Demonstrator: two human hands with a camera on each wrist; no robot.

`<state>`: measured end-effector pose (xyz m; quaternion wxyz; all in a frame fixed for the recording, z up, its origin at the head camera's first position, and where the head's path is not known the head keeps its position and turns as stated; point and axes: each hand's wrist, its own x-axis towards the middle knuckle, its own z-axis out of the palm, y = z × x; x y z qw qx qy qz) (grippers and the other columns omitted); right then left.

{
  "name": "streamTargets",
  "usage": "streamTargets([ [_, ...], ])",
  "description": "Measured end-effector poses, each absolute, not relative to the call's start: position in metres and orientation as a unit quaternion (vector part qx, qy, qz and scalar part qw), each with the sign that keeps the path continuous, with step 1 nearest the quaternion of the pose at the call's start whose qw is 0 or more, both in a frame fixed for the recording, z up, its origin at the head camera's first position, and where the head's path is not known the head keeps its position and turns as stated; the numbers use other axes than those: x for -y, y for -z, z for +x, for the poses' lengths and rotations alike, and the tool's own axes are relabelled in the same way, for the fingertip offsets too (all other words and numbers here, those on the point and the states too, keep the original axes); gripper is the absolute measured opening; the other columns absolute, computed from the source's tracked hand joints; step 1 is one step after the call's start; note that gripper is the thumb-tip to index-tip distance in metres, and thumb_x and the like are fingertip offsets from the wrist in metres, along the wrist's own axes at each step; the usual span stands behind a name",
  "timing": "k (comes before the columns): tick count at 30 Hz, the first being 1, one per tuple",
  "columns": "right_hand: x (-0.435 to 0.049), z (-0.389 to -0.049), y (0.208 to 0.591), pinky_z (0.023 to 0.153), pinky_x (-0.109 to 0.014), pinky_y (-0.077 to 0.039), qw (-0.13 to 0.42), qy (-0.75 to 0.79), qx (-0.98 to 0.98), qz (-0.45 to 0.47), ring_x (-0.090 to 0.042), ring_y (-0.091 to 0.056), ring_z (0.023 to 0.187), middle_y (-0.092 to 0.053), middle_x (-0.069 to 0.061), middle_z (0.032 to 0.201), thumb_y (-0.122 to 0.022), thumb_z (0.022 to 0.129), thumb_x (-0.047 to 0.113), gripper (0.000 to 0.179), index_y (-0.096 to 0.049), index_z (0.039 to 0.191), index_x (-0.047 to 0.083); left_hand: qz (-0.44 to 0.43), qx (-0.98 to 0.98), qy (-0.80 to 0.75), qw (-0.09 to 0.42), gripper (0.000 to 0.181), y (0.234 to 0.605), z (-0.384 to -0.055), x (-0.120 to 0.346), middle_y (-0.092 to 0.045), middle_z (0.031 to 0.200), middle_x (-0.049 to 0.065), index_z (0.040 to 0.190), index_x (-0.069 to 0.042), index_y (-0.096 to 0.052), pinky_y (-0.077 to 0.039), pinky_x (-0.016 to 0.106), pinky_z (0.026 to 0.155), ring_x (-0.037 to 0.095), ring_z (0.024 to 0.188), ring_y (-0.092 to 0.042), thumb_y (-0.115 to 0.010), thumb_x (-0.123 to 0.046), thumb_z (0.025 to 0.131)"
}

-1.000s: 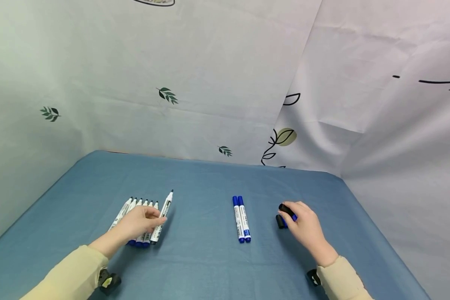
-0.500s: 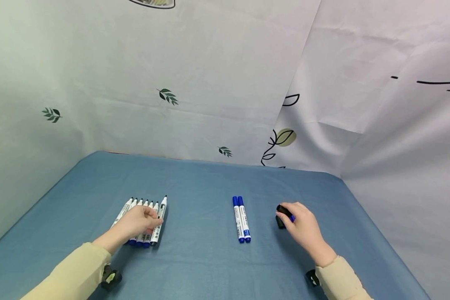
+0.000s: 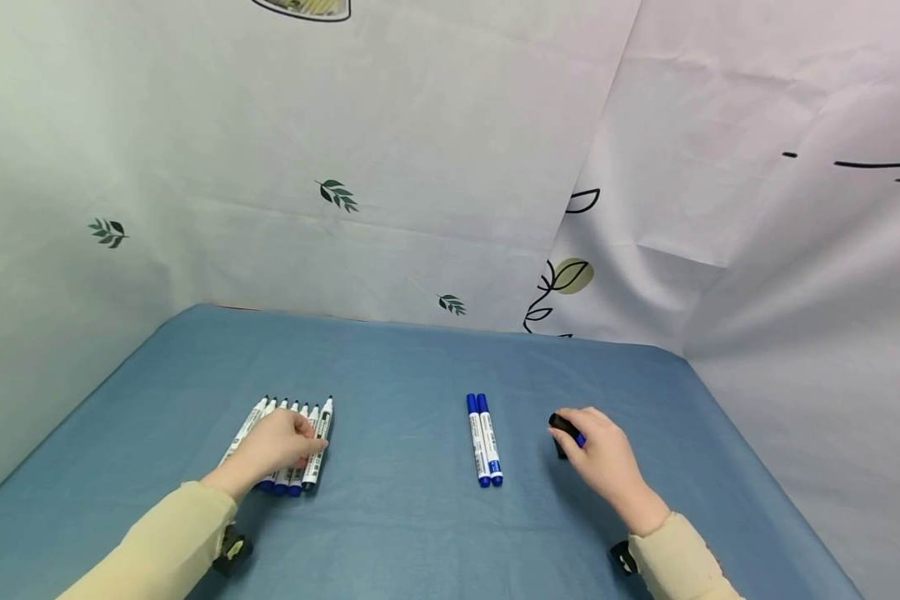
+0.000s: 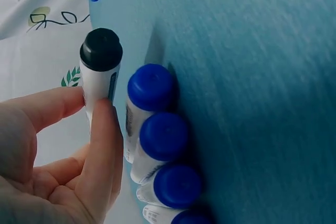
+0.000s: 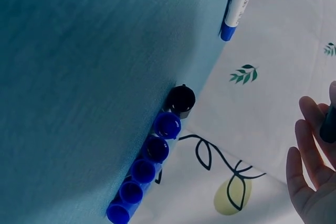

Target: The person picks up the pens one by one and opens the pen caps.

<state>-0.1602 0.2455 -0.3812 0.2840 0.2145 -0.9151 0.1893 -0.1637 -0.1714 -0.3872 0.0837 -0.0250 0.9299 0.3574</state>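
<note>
L hand (image 3: 273,442) has the capless black marker (image 4: 100,62) pinched, & it's now moved close beside the row of capless blue markers (image 4: 164,136), so I think it's almost lined up. R hand (image 3: 598,450) slid a bit left, pinching a black cap (image 3: 565,426) nr the row of caps (image 5: 143,171).

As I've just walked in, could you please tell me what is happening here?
A person's left hand pinches an uncapped, black-ended marker beside a row of blue-ended markers, also uncapped. The right hand holds a black cap near a row of loose caps. Two capped markers lie between the hands on the blue cloth.
</note>
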Motion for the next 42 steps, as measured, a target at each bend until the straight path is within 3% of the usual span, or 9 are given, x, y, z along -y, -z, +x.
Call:
streamTargets([
  [11,-0.245,-0.1593,0.3836,0.06,-0.034,-0.05,0.274,-0.186,0.919,0.212,-0.016,-0.06,0.074,-0.067,-0.008,0.085,-0.078,0.076,0.007,0.022,-0.07,0.097,0.005,-0.019,-0.945,-0.322,0.055,0.032,0.3872,-0.1631,0.1669,-0.051,0.05,0.0,0.058,-0.01,-0.049,-0.035,0.027,0.047,0.012,0.047,-0.046,-0.072,-0.014,0.079],
  [20,-0.244,-0.1592,0.3837,0.06,-0.032,-0.05,0.273,-0.18,0.919,0.219,-0.015,-0.06,0.073,-0.067,-0.007,0.084,-0.078,0.076,0.007,0.022,-0.07,0.096,0.005,-0.014,-0.942,-0.331,0.055,0.016,0.3872,-0.1625,0.1675,-0.057,0.063,0.006,0.07,-0.002,-0.054,-0.047,0.03,0.053,0.013,0.052,-0.058,-0.067,-0.003,0.079],
  [42,-0.2462,-0.1587,0.3834,0.061,-0.034,-0.051,0.264,-0.182,0.924,0.208,-0.017,-0.061,0.074,-0.068,-0.009,0.086,-0.077,0.077,0.007,0.024,-0.07,0.099,0.003,-0.012,-0.939,-0.34,0.047,0.017,0.3891,-0.1631,0.1683,-0.057,0.062,0.005,0.07,-0.002,-0.055,-0.046,0.029,0.05,0.013,0.052,-0.057,-0.069,-0.004,0.079],
])
